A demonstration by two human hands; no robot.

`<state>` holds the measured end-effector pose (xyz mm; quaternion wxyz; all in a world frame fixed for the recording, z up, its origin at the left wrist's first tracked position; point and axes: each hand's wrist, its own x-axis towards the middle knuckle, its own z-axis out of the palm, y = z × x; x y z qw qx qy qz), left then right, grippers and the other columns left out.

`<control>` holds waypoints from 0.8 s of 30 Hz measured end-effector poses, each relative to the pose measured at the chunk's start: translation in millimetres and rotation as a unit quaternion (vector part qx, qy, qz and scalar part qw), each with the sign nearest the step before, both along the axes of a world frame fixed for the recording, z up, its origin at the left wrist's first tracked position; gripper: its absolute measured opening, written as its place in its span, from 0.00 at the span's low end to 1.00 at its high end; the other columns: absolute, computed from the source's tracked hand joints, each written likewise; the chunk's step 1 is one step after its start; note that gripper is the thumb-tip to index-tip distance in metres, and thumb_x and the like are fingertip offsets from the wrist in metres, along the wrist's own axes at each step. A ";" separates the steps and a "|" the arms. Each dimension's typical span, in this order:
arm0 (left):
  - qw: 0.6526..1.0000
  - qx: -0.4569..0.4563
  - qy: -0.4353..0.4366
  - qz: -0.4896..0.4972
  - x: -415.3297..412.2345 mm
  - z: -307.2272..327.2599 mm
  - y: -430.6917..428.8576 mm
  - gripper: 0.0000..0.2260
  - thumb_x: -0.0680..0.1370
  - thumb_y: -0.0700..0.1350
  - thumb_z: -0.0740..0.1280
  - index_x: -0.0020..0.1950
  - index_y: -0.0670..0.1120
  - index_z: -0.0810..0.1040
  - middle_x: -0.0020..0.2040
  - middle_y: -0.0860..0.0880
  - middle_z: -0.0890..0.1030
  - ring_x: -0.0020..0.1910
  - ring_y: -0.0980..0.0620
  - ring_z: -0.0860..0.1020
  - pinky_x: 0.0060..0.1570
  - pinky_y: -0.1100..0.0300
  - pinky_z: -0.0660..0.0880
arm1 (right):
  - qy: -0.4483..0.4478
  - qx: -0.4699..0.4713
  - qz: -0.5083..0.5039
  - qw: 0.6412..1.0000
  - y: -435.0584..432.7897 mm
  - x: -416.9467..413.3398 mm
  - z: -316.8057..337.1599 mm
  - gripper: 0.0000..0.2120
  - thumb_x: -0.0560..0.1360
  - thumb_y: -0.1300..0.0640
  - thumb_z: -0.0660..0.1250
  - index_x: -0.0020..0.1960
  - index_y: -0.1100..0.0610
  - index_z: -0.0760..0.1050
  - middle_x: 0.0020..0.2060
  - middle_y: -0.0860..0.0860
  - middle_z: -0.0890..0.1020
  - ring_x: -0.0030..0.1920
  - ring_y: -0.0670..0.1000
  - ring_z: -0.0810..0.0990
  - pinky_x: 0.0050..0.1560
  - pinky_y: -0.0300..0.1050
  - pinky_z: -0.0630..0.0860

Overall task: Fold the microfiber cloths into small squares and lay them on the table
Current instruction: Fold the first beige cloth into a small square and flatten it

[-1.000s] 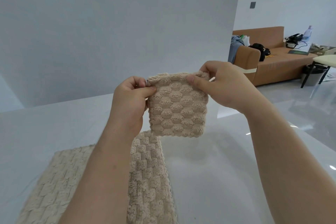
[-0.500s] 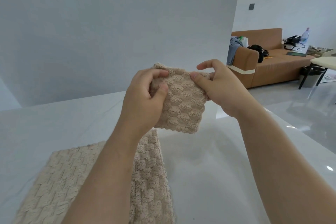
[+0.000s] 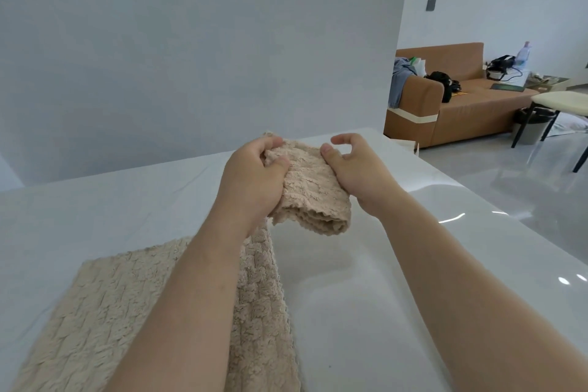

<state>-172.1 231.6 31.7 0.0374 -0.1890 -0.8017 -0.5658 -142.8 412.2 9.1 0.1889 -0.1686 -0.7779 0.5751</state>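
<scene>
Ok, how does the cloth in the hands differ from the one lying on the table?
The held cloth is folded into a small thick bundle, stacked edges showing; the flat cloth lies spread wide. The held cloth is in the air, gripped by the left hand and right hand; the flat cloth rests on the table. Both are beige with the same nubby texture.

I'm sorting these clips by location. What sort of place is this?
Probably a home living room: a brown sofa strewn with bags and clothing, a glossy floor, and a white table beneath the folded cloth held by the left hand and right hand.
</scene>
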 end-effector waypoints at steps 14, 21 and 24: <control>0.988 0.031 -0.030 0.148 -2.5 3.2 -3.1 0.20 0.81 0.43 0.65 0.73 0.48 0.74 0.61 0.50 0.79 0.47 0.56 0.80 0.52 0.61 0.74 | -0.067 -0.231 0.086 0.967 -46.7 59.6 -34.3 0.24 0.75 0.62 0.65 0.69 0.49 0.68 0.56 0.57 0.83 0.47 0.60 0.88 0.56 0.59 0.81; 0.994 -0.023 -0.022 0.106 15.6 -0.4 13.4 0.21 0.80 0.47 0.65 0.73 0.50 0.73 0.68 0.44 0.77 0.62 0.46 0.79 0.67 0.48 0.74 | -0.052 -0.195 0.000 0.979 -56.4 45.6 -40.3 0.15 0.78 0.59 0.64 0.64 0.51 0.68 0.40 0.52 0.87 0.40 0.56 0.88 0.41 0.51 0.83; 0.996 -0.024 -0.018 0.083 23.0 -7.8 27.0 0.22 0.77 0.52 0.63 0.71 0.53 0.73 0.62 0.41 0.80 0.54 0.42 0.83 0.61 0.44 0.78 | -0.045 -0.162 -0.037 0.985 -52.6 45.2 -46.7 0.20 0.76 0.66 0.64 0.64 0.51 0.66 0.42 0.57 0.87 0.36 0.57 0.87 0.31 0.45 0.80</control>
